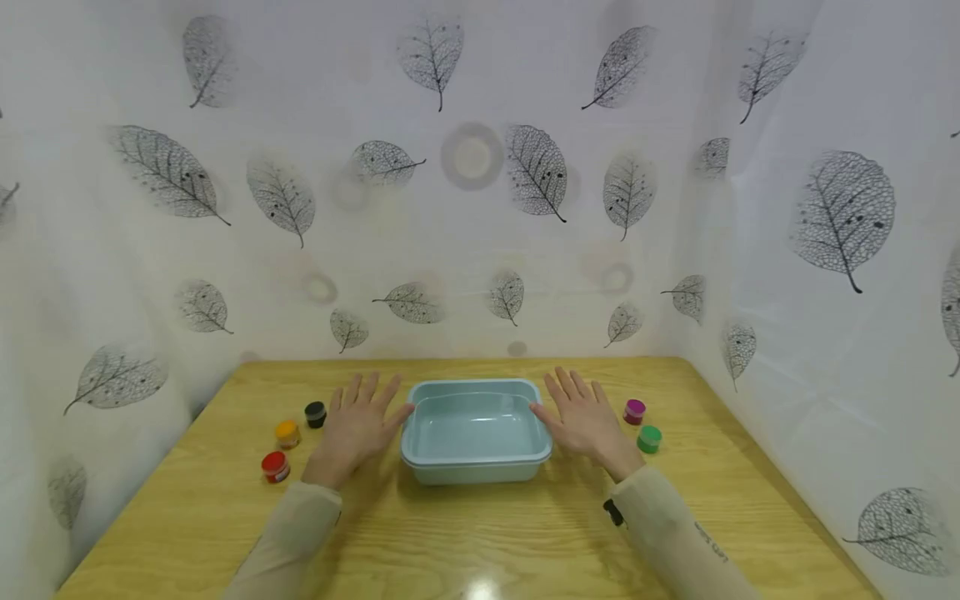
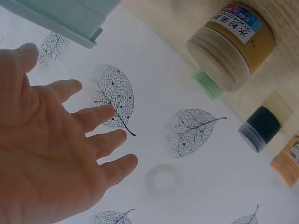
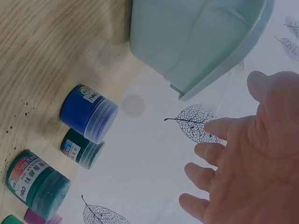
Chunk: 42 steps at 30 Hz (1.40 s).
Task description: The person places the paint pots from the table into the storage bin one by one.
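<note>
A pale blue-green plastic basin (image 1: 480, 473) stands on the wooden table between both hands, with nothing inside it. My left hand (image 1: 358, 427) is spread palm down at its left side, the thumb at the rim. On the other side my right hand (image 1: 588, 421) mirrors it, fingers extended and thumb by the right rim. Neither hand holds anything. Under the left palm's side, the left wrist view shows an ochre paint jar (image 2: 247, 39). The right wrist view has a blue paint jar (image 3: 81, 107), a dark green jar (image 3: 77, 148) and a teal jar (image 3: 35, 179) near the right hand.
Left of the left hand stand black (image 1: 316, 414), orange (image 1: 287, 433) and red (image 1: 275, 467) paint jars. Beyond the right hand are a purple jar (image 1: 634, 411) and a green jar (image 1: 649, 439). A white curtain (image 1: 480, 233) with leaf prints surrounds the table (image 1: 480, 533).
</note>
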Each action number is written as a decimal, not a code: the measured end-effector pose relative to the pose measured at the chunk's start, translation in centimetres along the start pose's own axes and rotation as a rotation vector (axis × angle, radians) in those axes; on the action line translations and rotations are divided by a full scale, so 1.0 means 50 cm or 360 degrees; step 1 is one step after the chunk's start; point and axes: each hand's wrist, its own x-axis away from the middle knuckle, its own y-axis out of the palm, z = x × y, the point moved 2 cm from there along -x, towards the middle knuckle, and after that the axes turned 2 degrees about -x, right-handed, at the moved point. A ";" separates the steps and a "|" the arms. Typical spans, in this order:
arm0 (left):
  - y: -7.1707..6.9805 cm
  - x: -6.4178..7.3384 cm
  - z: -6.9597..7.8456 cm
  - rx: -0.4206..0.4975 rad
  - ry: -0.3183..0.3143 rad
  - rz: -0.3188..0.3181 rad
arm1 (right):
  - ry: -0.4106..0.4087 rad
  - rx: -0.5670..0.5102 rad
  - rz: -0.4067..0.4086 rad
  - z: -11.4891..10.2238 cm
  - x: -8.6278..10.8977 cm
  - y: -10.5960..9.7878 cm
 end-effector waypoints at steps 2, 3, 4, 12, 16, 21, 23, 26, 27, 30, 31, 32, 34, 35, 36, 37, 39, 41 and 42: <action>-0.002 0.000 0.000 -0.0012 -0.0001 0.0032 | 0.0003 -0.0005 0.0022 -0.002 0.000 -0.003; -0.003 -0.001 0.000 -0.0018 -0.0003 0.0052 | 0.0003 -0.0007 0.0038 -0.002 0.000 -0.003; -0.004 -0.002 0.000 -0.0023 -0.0003 0.0082 | 0.0001 -0.0009 0.0061 -0.002 -0.001 -0.004; -0.013 -0.012 -0.003 0.0125 0.0045 0.0545 | -0.0078 -0.0305 0.0401 0.001 -0.007 -0.005; -0.020 -0.010 -0.012 0.0323 0.0046 0.0679 | -0.0081 -0.0521 0.0506 0.006 -0.006 -0.002; -0.022 -0.015 -0.036 0.0476 0.0027 0.0750 | -0.0023 -0.0814 0.0446 0.015 -0.007 0.004; -0.020 -0.017 -0.047 0.0569 0.0002 0.0714 | 0.0016 -0.0919 0.0355 0.020 -0.008 0.009; -0.015 -0.018 -0.062 0.0789 -0.0058 0.0618 | 0.0065 -0.1087 0.0197 0.029 -0.008 0.018; -0.012 -0.018 -0.067 0.0865 -0.0074 0.0587 | 0.0067 -0.1156 0.0154 0.032 -0.007 0.021; -0.005 -0.019 -0.079 0.1053 -0.0146 0.0519 | 0.0065 -0.1353 0.0031 0.038 -0.001 0.026; -0.002 -0.019 -0.083 0.1096 -0.0166 0.0494 | 0.0054 -0.1398 0.0004 0.039 0.001 0.028; 0.001 -0.019 -0.086 0.1144 -0.0193 0.0466 | 0.0045 -0.1436 -0.0027 0.040 0.004 0.029; 0.007 -0.019 -0.092 0.1243 -0.0247 0.0409 | 0.0038 -0.1493 -0.0074 0.042 0.010 0.031; 0.010 -0.019 -0.096 0.1301 -0.0271 0.0371 | 0.0035 -0.1506 -0.0088 0.043 0.012 0.033; 0.012 -0.020 -0.098 0.1362 -0.0285 0.0335 | 0.0031 -0.1509 -0.0104 0.044 0.015 0.035; 0.015 -0.020 -0.102 0.1415 -0.0294 0.0302 | 0.0026 -0.1508 -0.0118 0.044 0.017 0.035; 0.017 -0.020 -0.110 0.1493 -0.0299 0.0243 | 0.0028 -0.1508 -0.0145 0.044 0.022 0.036; 0.019 -0.019 -0.120 0.1532 -0.0294 0.0178 | 0.0018 -0.1505 -0.0168 0.044 0.025 0.036; 0.020 -0.019 -0.126 0.1528 -0.0284 0.0146 | 0.0007 -0.1501 -0.0177 0.044 0.026 0.035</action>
